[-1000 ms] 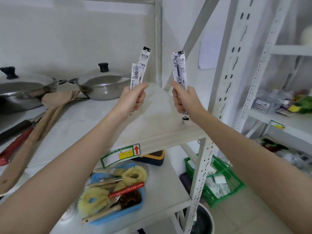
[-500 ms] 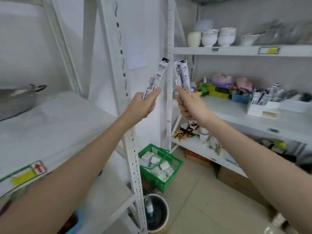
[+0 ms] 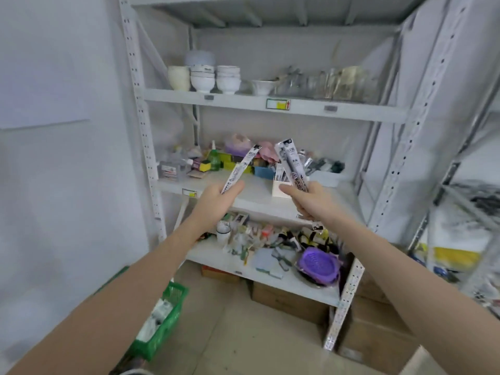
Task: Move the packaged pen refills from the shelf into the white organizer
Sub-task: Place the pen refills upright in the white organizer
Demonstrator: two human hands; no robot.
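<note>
A: Nearest to us, low on the left, we see a green plastic mesh basket (image 3: 162, 324) on the tiled floor, and brown cardboard boxes (image 3: 289, 300) under the rack.

B: Above those, our two bare forearms reach forward. What do we hold?

A: Our left hand (image 3: 216, 201) is closed around the lower end of a narrow white packaged pen refill (image 3: 239, 169), thumb pressed along it; the pack slants up and to the right. Our right hand (image 3: 308, 201) is clenched on a clear packaged pen refill with a dark pen core (image 3: 292, 167), tilted up to the left, its bottom tab sticking out below the fist.

B: So both packs are in the air, apart from each other?

A: Yes, near but not touching, in front of the white metal shelving rack (image 3: 270, 105).

B: And beyond?

A: On the middle shelf, just behind our right hand, stands the white organizer (image 3: 278, 188), with other packs upright in it. On the shelf above sit stacked white ceramic bowls (image 3: 213, 78).
</note>
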